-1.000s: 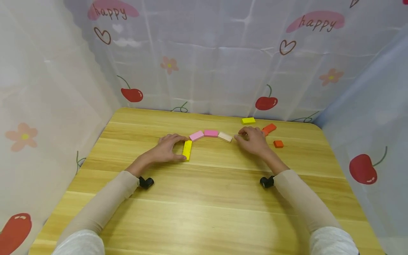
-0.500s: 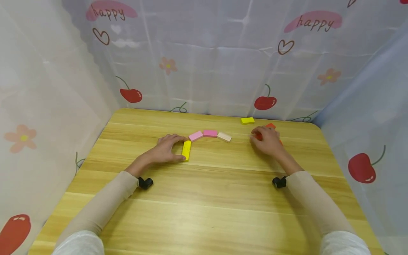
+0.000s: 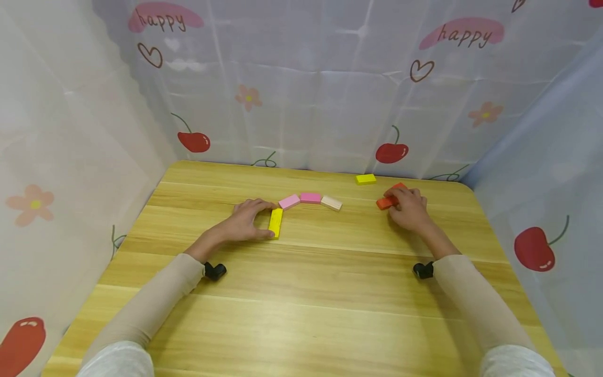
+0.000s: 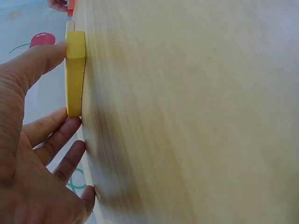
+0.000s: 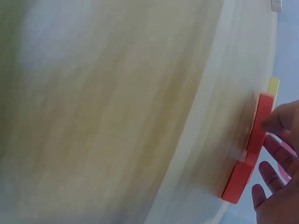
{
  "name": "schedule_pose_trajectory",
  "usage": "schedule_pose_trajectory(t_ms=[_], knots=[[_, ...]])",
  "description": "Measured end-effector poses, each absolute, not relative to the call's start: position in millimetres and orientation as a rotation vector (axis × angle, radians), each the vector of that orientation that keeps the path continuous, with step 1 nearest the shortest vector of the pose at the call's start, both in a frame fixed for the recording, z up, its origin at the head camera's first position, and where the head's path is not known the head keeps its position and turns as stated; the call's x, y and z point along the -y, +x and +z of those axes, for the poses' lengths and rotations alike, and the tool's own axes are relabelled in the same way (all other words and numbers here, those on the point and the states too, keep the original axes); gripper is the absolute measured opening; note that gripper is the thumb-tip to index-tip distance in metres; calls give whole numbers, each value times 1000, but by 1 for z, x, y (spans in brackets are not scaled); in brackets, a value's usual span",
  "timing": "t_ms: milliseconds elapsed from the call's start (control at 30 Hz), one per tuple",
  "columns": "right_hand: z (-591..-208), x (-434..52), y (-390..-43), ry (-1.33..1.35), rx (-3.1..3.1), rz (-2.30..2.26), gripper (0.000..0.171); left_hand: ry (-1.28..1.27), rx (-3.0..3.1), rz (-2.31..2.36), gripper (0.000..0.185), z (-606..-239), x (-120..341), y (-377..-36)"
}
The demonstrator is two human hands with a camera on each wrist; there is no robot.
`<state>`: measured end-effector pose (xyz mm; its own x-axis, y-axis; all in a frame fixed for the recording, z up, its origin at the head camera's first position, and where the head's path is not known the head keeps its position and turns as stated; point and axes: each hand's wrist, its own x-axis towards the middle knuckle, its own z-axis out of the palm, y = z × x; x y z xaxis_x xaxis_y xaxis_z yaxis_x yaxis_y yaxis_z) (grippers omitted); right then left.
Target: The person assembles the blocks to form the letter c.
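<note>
Since the earlier frame the right hand (image 3: 409, 208) has shifted from centre frame toward the right, onto the orange block (image 3: 387, 202); its grip pinches that block, partly hiding it. Wooden bench (image 3: 301, 309) fills the lower frame. Left hand (image 3: 245, 222), left of centre, grips the yellow block (image 3: 276, 222) between thumb and fingers. Pink (image 3: 289, 201), pink (image 3: 311, 197) and cream (image 3: 332, 202) blocks curve away. The small yellow block (image 3: 366, 179) lies apart.

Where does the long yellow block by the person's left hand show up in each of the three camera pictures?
Head view: yellow block lies left of centre, against the left hand.
Left wrist view: it stands at upper left, between thumb and fingers.
Right wrist view: not in it.
Shared landmark: the wooden table.
</note>
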<state>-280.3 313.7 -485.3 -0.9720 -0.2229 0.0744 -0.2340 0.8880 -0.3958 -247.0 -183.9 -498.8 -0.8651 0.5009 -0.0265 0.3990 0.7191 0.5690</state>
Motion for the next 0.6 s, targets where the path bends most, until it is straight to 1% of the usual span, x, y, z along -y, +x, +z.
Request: schedule_pose_trajectory(t_ms=[600], knots=[[-484, -314, -278, 321, 3048, 613, 38, 732, -2756, 837, 77, -497, 184, -246]])
